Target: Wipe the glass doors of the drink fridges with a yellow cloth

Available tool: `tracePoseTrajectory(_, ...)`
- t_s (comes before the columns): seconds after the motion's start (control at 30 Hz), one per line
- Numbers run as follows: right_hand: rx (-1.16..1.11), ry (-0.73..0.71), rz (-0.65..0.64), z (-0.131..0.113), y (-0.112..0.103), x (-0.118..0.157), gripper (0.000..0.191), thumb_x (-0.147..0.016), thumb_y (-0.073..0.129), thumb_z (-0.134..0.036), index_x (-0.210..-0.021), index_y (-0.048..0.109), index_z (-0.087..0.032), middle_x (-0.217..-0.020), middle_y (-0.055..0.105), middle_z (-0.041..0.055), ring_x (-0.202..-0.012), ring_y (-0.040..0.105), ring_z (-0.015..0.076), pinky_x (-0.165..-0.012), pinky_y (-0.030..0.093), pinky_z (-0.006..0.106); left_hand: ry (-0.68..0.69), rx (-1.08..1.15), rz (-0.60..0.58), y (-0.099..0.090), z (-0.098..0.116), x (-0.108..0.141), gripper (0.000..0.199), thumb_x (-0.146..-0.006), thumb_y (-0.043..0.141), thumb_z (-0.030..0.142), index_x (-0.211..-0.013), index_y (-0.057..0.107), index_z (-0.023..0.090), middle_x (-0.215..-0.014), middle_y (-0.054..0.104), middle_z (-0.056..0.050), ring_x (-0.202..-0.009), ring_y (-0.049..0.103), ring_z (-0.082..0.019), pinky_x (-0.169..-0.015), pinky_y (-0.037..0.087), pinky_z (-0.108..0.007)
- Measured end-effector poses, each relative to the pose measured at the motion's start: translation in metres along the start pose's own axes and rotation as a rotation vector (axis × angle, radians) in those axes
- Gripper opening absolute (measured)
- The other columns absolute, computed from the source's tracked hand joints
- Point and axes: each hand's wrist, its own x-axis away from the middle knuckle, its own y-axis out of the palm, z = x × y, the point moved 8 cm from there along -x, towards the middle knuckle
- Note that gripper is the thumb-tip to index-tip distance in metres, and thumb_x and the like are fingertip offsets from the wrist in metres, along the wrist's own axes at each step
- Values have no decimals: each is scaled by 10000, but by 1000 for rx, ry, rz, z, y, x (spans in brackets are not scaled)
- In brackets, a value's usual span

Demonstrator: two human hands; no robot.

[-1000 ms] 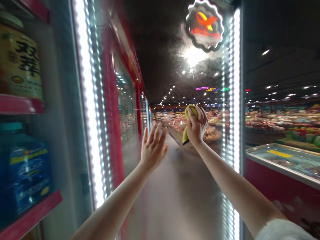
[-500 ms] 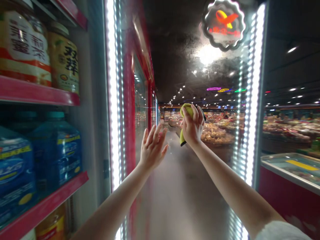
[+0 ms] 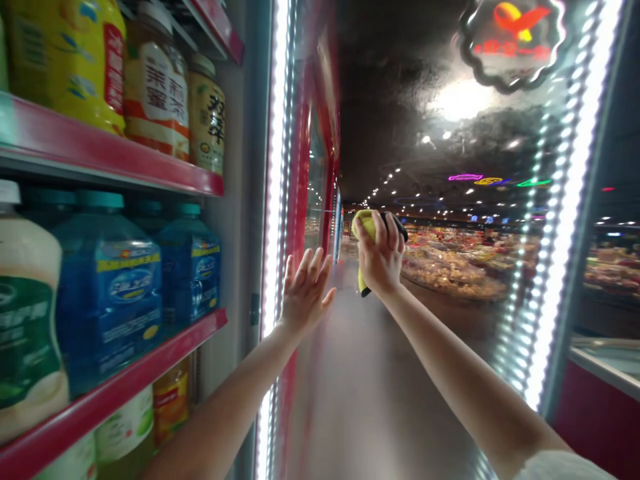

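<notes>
A glass cooler door (image 3: 425, 153) with bright LED strips along its sides stands in front of me. Against the glass, my right hand (image 3: 381, 260) presses a yellow cloth (image 3: 364, 223) with dark edging, fingers curled over it; one corner hangs below the palm. My left hand (image 3: 305, 287) is lifted to the left of it, fingers spread and holding nothing. Its palm faces the door, but whether it touches the glass I cannot tell. A round sign (image 3: 514, 43) with red and yellow lettering is at the door's top.
Close on the left, cooler shelves (image 3: 115, 150) with red edges hold drink bottles, among them blue bottles (image 3: 113, 287) and a tea bottle (image 3: 160, 87). Through the glass, a shop aisle and produce displays (image 3: 450, 267) show. A chest freezer (image 3: 607, 357) stands at the right.
The view has turned left, so more shelf and bottles show and the door has shifted right in the picture. The cloth stays in my right hand; my left hand stays spread.
</notes>
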Motion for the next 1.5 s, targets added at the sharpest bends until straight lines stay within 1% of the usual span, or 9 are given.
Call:
tracePoseTrajectory(0.1,-60,-286,-116,-39,7,19,538,-1020,548,-251,-1535,478,-389,-1599,492,62,-1519,349,312,-1191,335,532,-20,-41,-19,-6,-9,10,780,-974,593,396,-1643,244,202,-1657,372,-159,-1569,276,-341,-1304,105,-608)
tracePoseTrajectory(0.2,-86,-469,-165,-42,3,39,506,-1024,555,-246,-1500,510,-411,-1567,539,27,-1503,387,261,-1179,346,470,-45,-76,-41,-13,-20,24,751,-978,589,369,-1633,268,191,-1652,378,-170,-1575,258,-331,-1303,108,-606)
tracePoseTrajectory(0.43,-53,-132,64,-54,12,6,510,-1014,525,-201,-1502,522,-353,-1545,551,110,-1502,382,340,-1130,369,560,-33,-123,-77,-20,-34,46,743,-975,598,292,-1630,261,192,-1634,409,-177,-1573,263,-324,-1302,115,-605)
tracePoseTrajectory(0.63,-154,-544,-149,-90,17,34,497,-1040,496,-216,-1508,495,-381,-1578,527,37,-1505,392,264,-1166,342,491,-44,-111,-89,-27,-41,58,744,-966,573,209,-1634,245,200,-1640,401,-166,-1590,197,-323,-1286,155,-650)
tracePoseTrajectory(0.87,-108,-192,-73,-86,36,-8,426,-1041,473,-221,-1439,587,-320,-1531,565,110,-1473,407,353,-1145,293,604,-75,-124,-111,-32,-51,68,745,-942,556,137,-1624,269,220,-1621,440,-153,-1575,263,-315,-1279,181,-660)
tracePoseTrajectory(1.0,-169,-427,-132,-131,42,13,390,-1063,443,-239,-1417,585,-321,-1505,595,72,-1471,411,313,-1146,294,583,-41,-165,-97,-38,-51,72,693,-944,558,145,-1595,324,185,-1623,428,-179,-1579,245,-321,-1278,204,-647)
tracePoseTrajectory(1.1,-233,-612,-174,-134,38,26,316,-1057,487,-243,-1320,638,-335,-1433,655,28,-1467,427,266,-1138,320,507,-38,-146,-113,-42,-54,79,766,-912,591,126,-1612,290,208,-1639,397,-180,-1585,224,-313,-1281,205,-640)
tracePoseTrajectory(1.33,-199,-313,-51,-118,51,-42,305,-1068,436,-229,-1210,701,-284,-1444,652,44,-1512,369,283,-1164,282,534,-59,-141,-118,-49,-59,76,688,-908,585,114,-1559,375,192,-1600,452,-201,-1565,292,-322,-1259,274,-643)
tracePoseTrajectory(1.5,-208,-409,-85,-150,47,21,284,-1074,441,-268,-1211,688,-292,-1453,647,30,-1523,352,241,-1209,245,516,-66,-164,-108,-50,-55,83,640,-927,551,120,-1544,386,162,-1588,477,-190,-1555,319,-322,-1262,287,-616)
